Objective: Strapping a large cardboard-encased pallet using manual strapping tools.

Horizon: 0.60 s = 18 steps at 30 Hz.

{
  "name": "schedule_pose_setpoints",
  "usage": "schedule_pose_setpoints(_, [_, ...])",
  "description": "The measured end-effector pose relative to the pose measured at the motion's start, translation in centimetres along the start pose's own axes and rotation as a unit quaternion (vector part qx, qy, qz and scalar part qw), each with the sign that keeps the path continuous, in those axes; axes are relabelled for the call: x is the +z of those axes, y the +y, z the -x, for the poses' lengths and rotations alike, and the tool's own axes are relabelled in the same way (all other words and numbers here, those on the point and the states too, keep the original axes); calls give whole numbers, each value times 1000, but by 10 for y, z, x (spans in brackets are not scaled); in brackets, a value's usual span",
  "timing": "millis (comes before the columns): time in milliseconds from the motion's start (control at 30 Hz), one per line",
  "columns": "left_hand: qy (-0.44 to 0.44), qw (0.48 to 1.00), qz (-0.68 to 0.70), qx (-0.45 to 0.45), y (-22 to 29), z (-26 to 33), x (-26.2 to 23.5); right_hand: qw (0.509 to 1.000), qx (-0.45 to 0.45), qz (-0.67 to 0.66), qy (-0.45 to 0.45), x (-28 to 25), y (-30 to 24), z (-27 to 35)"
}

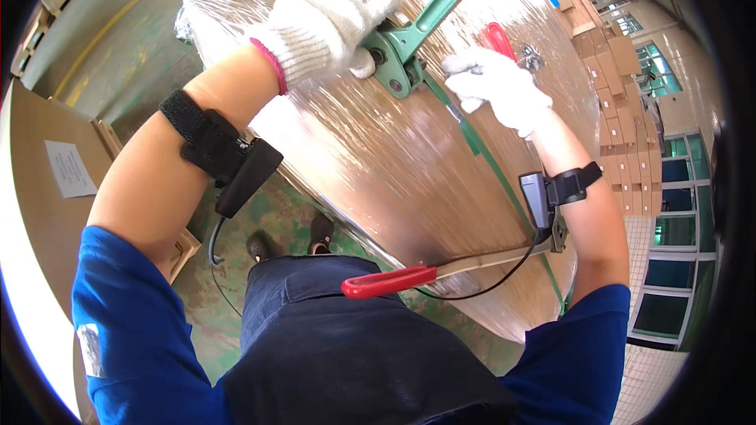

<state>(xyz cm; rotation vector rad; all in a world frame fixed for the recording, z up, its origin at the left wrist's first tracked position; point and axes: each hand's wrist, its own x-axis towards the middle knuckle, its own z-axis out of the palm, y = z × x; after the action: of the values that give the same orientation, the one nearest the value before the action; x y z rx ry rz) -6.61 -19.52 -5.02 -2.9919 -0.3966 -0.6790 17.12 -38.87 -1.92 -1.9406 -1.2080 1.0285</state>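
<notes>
My left hand [335, 24], in a white knit glove with a pink cuff edge, wraps round the body of a green strapping tensioner [402, 55]. The tensioner rests on a large carton wrapped in clear film [378, 165], its long lever reaching up and right. A green strap [492, 165] runs from the tensioner toward the near right side of the carton. Beside it, my right hand [500, 90], also gloved in white, has its fingers loosely bent and apart, with nothing visible in them. Whether the fingertips touch the strap is unclear.
A hand tool with a red grip [386, 282] lies across the carton's near end, partly behind my right forearm. Another red handle [500, 39] shows beyond my right hand. Stacked cartons [622, 110] stand at right, and a brown board-like panel [63, 157] at left.
</notes>
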Motion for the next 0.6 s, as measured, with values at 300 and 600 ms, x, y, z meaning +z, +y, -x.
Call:
schedule_pose_setpoints(300, [83, 995, 4, 61, -8, 16, 8, 981, 68, -156, -93, 3, 11, -27])
schedule_pose_setpoints(600, [125, 989, 17, 71, -8, 19, 13, 971, 87, -197, -104, 5, 21, -22])
